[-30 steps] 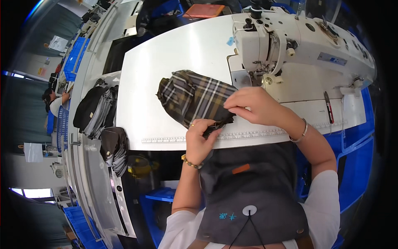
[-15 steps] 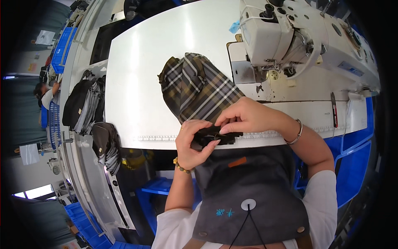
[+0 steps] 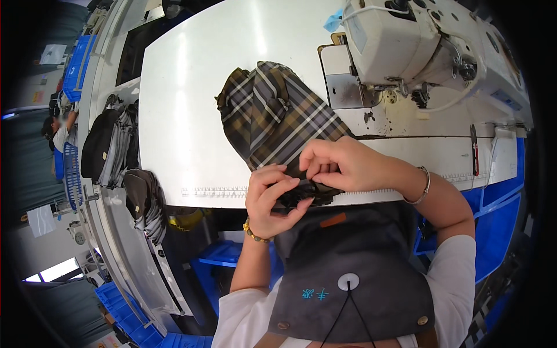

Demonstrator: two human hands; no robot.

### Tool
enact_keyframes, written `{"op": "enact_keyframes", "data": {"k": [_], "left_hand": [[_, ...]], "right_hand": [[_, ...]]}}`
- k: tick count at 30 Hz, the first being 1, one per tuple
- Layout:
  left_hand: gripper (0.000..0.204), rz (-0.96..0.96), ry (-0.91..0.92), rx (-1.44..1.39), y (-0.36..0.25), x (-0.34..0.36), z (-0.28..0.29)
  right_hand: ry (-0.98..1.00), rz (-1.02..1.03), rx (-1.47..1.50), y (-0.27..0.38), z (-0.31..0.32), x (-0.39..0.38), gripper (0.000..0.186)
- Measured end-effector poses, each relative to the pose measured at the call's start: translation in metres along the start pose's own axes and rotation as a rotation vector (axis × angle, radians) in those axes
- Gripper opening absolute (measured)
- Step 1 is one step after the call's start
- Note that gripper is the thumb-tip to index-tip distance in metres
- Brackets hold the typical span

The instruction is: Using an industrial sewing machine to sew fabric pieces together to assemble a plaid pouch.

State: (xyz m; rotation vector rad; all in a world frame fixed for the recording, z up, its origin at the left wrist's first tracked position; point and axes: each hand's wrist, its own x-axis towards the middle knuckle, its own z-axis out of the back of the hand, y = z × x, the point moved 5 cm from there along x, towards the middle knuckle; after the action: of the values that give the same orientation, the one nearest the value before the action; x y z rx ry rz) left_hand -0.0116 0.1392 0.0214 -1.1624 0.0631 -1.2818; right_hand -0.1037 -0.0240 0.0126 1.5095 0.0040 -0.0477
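Note:
A piece of plaid fabric [image 3: 284,116] in olive, grey and white lies bunched on the white tabletop [image 3: 191,98], its near end folded into a dark edge by the table's front. My left hand [image 3: 270,200] is closed on this near end from the left, thumb and fingers round the dark edge. My right hand [image 3: 342,165] pinches the same end from the right, its fingers curled just above my left thumb. What exactly lies between the fingertips is partly hidden. The sewing machine [image 3: 386,43] stands at the back right, beyond my right hand.
A printed ruler strip [image 3: 214,191] runs along the front edge. A small cutter [image 3: 474,151] lies at the right. Dark and grey fabric stacks [image 3: 107,139] sit left of the table, blue bins [image 3: 493,226] at the right. A co-worker [image 3: 58,133] works at the far left.
Both hands have drawn together at the fabric's near end, my right hand moving left and down from its upper edge. The fabric's far end now sits higher in the picture.

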Motion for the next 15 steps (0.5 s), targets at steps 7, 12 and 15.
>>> {"op": "enact_keyframes", "data": {"k": [7, 12, 15], "left_hand": [[0.026, -0.009, 0.011, 0.094, 0.0, -0.006, 0.0], [0.022, -0.049, -0.056, 0.162, -0.001, -0.01, 0.001], [0.018, -0.083, -0.075, 0.196, -0.004, -0.011, 0.002]], "right_hand": [[-0.048, 0.075, -0.165, 0.01, 0.012, -0.003, 0.007], [-0.029, 0.144, -0.138, 0.008, 0.005, -0.005, 0.006], [-0.008, 0.173, -0.18, 0.012, 0.0, -0.005, 0.01]]}}
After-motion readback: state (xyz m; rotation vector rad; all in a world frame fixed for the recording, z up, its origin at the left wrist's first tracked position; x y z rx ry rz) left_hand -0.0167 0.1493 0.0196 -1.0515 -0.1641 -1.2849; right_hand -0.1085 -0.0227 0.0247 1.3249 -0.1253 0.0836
